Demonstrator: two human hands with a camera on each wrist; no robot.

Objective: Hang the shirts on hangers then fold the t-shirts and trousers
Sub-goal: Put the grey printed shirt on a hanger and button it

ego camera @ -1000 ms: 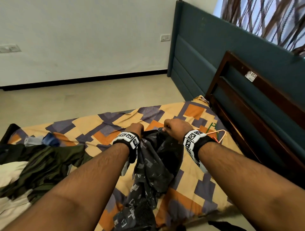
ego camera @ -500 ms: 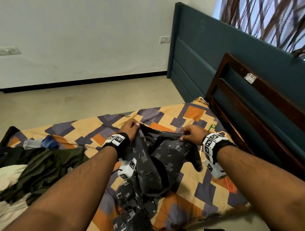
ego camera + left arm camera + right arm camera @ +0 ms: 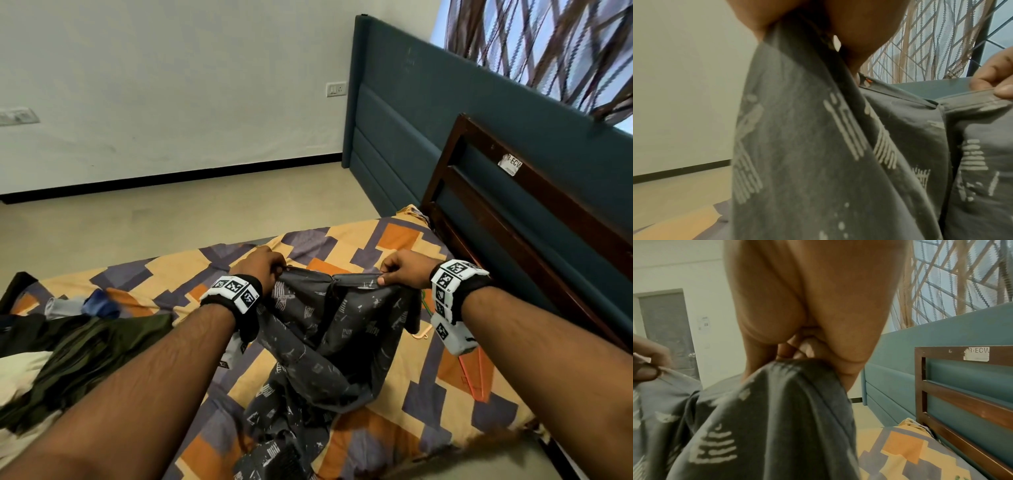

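Left hand [image 3: 262,265]: I had it curled round the upper edge of the dark grey printed shirt [image 3: 329,342], fingers bunching the cloth at one end of the collar line.
Right hand [image 3: 406,272]: thumb and fingers pinched the same edge further along, so a short flat band of fabric ran taut between my two hands (the left wrist view showed that band most plainly).
Shirt's place: it hung from my grip above the bed [image 3: 394,240], its lower part trailing down onto the patterned sheet toward me.
Handling: I judged it light, thin and floppy, prone to sag and twist wherever it was not held; the stitched collar and shoulder seams looked the firmest places to take hold.
Hanger [image 3: 474,377]: an orange one lay on the sheet just beside my right wrist, partly hidden under it.
Other clothes [image 3: 85,346]: a dark green and cream heap sat at the left of the bed, well apart from the shirt.
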